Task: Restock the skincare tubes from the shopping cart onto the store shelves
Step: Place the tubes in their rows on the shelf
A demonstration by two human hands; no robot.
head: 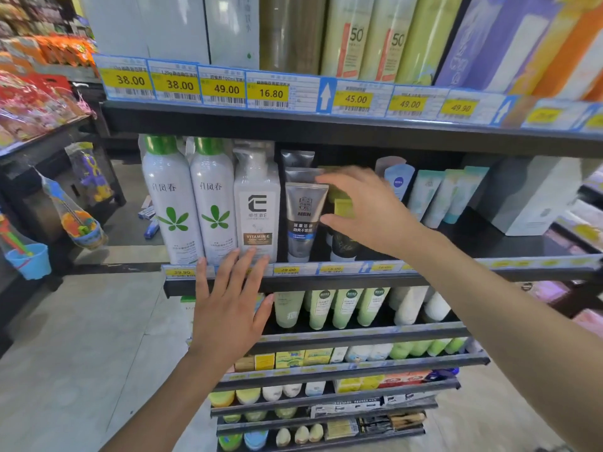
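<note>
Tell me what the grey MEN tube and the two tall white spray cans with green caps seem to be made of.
The grey MEN tube looks like soft plastic with a metallic satin finish; its top end is a flat crimped seal. The two tall white spray cans with green caps look like painted metal: rigid cylinders with rounded shoulders and long vertical glints. Glossy plastic is possible; the caps look plastic.

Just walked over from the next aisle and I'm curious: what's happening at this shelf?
A person is stocking a skincare shelf with bare hands. The right hand is reaching into the second shelf, fingers around a tube with a yellow-green top that stands just right of the grey men's cleanser tube. The left hand is open and empty, spread in front of the shelf edge below the white pump bottle. No shopping cart is in view.
</note>
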